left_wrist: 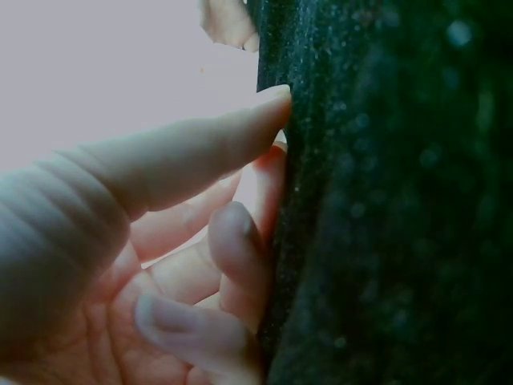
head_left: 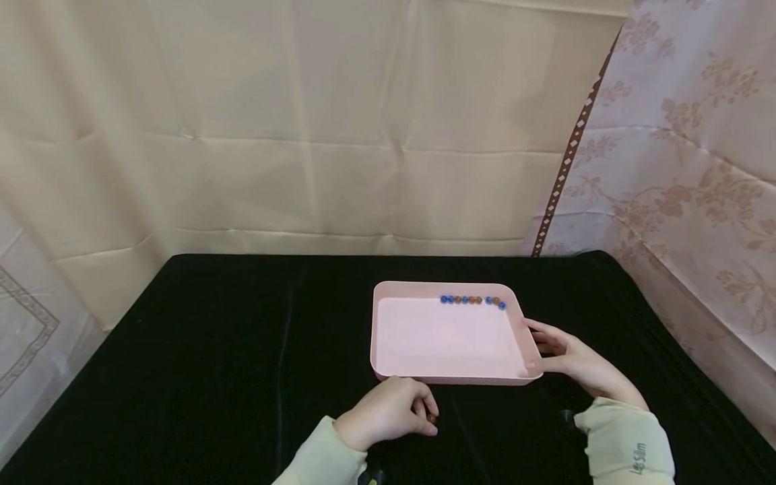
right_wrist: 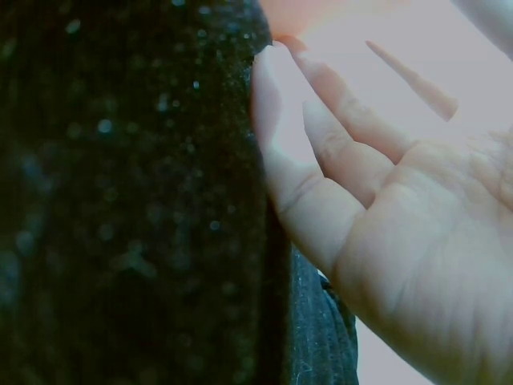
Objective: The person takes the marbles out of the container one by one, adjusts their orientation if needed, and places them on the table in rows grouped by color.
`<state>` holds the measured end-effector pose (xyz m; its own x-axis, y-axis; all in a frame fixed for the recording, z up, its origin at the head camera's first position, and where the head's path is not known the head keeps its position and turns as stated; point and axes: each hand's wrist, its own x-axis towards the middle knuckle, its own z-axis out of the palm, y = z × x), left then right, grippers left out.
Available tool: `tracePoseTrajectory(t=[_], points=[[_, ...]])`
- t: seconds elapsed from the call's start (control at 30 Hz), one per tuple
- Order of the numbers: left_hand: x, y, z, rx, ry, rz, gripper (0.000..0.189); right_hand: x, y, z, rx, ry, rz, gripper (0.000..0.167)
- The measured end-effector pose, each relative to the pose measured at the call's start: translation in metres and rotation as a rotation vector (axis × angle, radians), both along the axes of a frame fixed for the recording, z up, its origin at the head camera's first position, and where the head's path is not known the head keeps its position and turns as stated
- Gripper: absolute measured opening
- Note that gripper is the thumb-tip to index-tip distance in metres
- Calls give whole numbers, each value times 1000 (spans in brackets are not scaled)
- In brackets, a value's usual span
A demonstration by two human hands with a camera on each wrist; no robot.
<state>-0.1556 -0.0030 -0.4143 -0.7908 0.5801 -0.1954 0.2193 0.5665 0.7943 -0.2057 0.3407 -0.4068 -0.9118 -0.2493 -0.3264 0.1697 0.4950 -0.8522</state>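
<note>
A shallow pink tray [head_left: 448,337] lies on the black cloth. Along its far wall, toward the right, runs a row of several blue and brown marbles [head_left: 465,300], with a small gap before the last few. In front of the tray's near wall, my left hand [head_left: 391,412] pinches a brown marble [head_left: 432,418] low over the cloth. The left wrist view shows that thumb [left_wrist: 200,152] and curled fingers close to the cloth; the marble is not clear there. My right hand [head_left: 576,360] touches the tray's right wall from outside, fingers fairly straight in the right wrist view.
The black cloth [head_left: 212,350] covers the table, with a crease left of the tray. Cream fabric [head_left: 339,135] hangs behind the table, and a pink floral cloth [head_left: 697,168] hangs at the right. Small dark wrist devices show beneath both sleeves.
</note>
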Motion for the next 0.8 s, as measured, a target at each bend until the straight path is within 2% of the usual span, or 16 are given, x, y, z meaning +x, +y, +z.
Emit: tracePoseTrajectory(t=[0.13,0.6,0.8], points=[[1,0,0,6,13,-1,14,0,-1,0,9,-3,-3,87],[-2,0,-2,15,-26,5,15,-1,1,-1,-2,0,0,86],[-2,0,-3,17,-23,1,17,-1,0,-1,5,0,-4,87]])
